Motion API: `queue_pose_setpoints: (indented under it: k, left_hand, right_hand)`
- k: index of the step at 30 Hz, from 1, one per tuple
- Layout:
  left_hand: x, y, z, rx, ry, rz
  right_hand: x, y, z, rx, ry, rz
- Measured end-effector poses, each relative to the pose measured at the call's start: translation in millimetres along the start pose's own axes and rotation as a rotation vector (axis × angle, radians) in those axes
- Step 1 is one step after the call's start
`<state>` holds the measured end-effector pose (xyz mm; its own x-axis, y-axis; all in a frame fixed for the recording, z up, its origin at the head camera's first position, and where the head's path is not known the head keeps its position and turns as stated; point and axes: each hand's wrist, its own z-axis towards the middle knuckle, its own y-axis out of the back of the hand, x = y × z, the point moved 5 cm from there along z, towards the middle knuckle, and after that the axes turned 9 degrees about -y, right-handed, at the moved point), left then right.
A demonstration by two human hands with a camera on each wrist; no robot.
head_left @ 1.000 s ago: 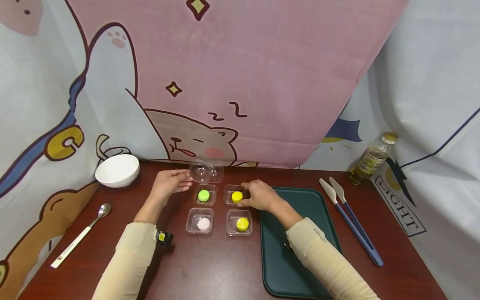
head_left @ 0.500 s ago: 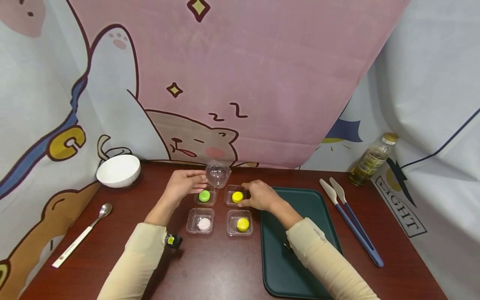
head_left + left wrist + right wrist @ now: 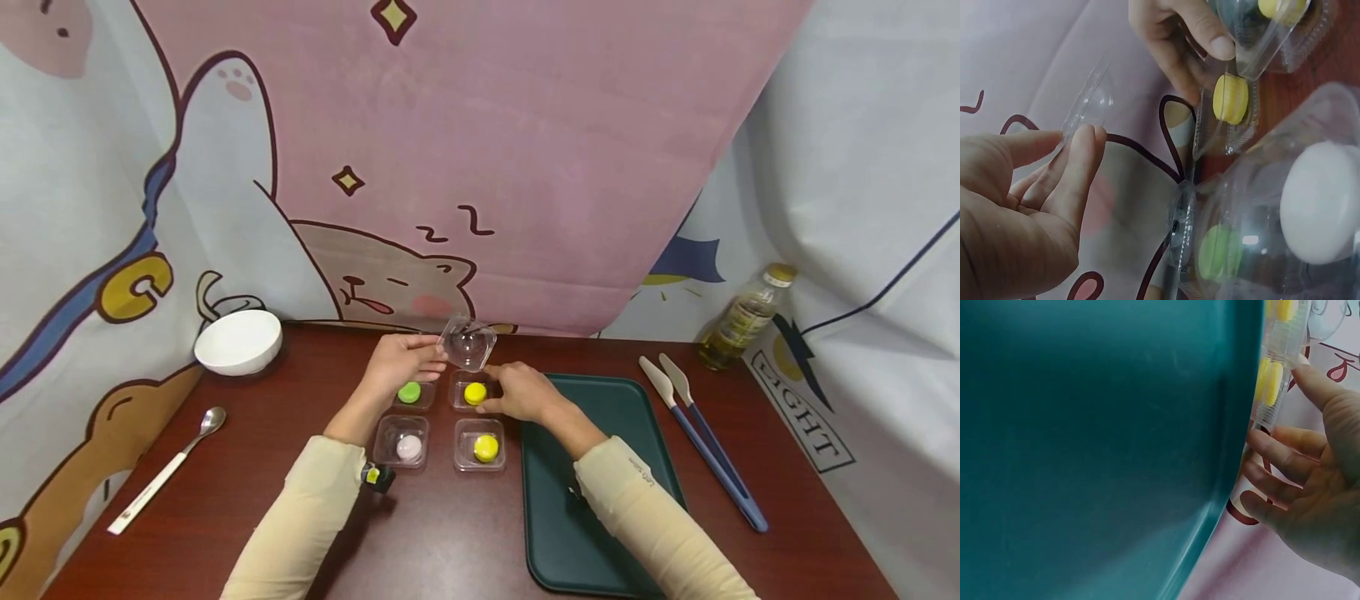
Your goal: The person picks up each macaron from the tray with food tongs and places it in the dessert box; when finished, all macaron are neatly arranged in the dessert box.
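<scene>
My left hand (image 3: 405, 364) pinches a clear domed plastic lid (image 3: 470, 343) by its edge, tilted above the back right box. In the left wrist view, thumb and fingertips meet on the lid (image 3: 1090, 100). My right hand (image 3: 525, 392) holds that clear plastic box (image 3: 457, 383) with thumb and fingers at its right side; a yellow macaron (image 3: 475, 393) sits inside. Beside it, partly behind the left hand, is a box with a green macaron (image 3: 408, 392). In front stand two more clear boxes, one with a pale pink macaron (image 3: 408, 447), one with a yellow macaron (image 3: 486, 448).
A dark green tray (image 3: 551, 517) lies under the right forearm. Right of it are blue-handled tongs (image 3: 708, 442) and an oil bottle (image 3: 742, 321) against the wall cloth. At left are a white bowl (image 3: 237, 343) and a long-handled spoon (image 3: 168, 471).
My left hand has moved right with the lid, lifting it from behind the green macaron's box to above the back right box. The right hand has stayed at that box.
</scene>
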<state>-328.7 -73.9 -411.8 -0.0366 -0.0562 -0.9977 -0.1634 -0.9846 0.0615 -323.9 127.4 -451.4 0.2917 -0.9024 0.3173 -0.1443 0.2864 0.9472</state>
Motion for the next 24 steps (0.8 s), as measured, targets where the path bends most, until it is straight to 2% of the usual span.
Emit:
queue_pose_setpoints:
  k: [4, 12, 18, 24]
  left_hand:
    - [1.9, -2.1, -0.1, 0.001, 0.007, 0.018]
    - [0.3, -3.5, 1.3, -0.006, -0.005, 0.017]
    - [-0.5, -7.5, 1.3, -0.008, -0.024, 0.007]
    - [-1.6, -13.3, -1.3, 0.018, -0.029, 0.035]
  right_hand:
    - [-2.8, 1.9, -0.8, -0.004, 0.004, 0.039]
    - [-8.1, 27.0, -2.5, -0.050, 0.021, 0.306]
    - [-12.5, 42.8, -4.3, -0.122, -0.068, 0.465]
    - [-13.3, 45.6, -2.9, -0.191, -0.123, 0.588]
